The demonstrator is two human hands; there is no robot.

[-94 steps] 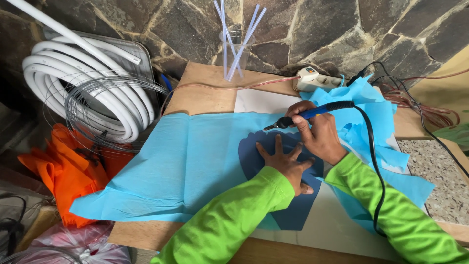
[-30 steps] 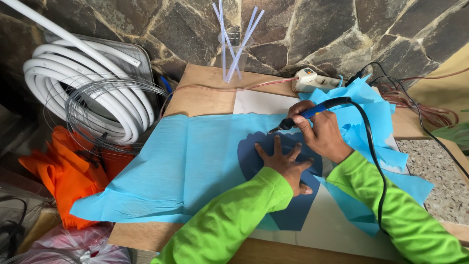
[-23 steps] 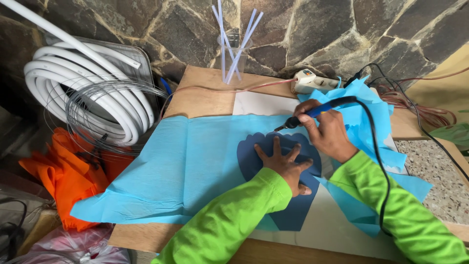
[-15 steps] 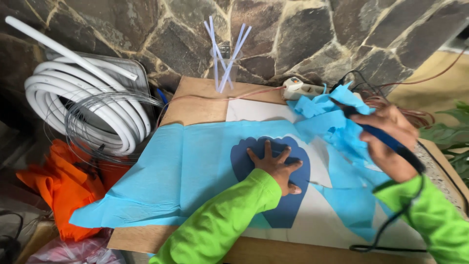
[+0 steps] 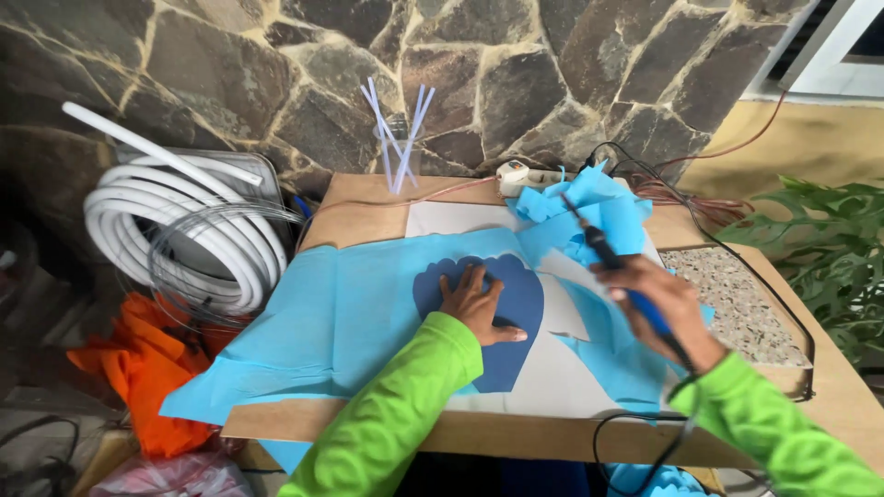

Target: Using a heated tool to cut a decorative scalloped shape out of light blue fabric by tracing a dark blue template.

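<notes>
Two hands apart now, right hand [image 5: 658, 308] gripping corded hot-cutting pen [image 5: 612, 267], lifted off work, left hand [image 5: 479, 304] flat, fingers spread on dark blue scalloped template [image 5: 516, 313] over light blue fabric [image 5: 341, 313].

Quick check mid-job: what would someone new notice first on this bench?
The left hand lies spread flat on a dark blue scalloped template over the light blue fabric sheet at the bench's middle. To its right, the right hand grips a black corded pen-shaped tool. A white coiled hose sits far left.

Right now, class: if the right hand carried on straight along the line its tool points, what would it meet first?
Probably the crumpled light-blue sheet: the right hand aims the corded tool up toward it; depth is unclear.
</notes>
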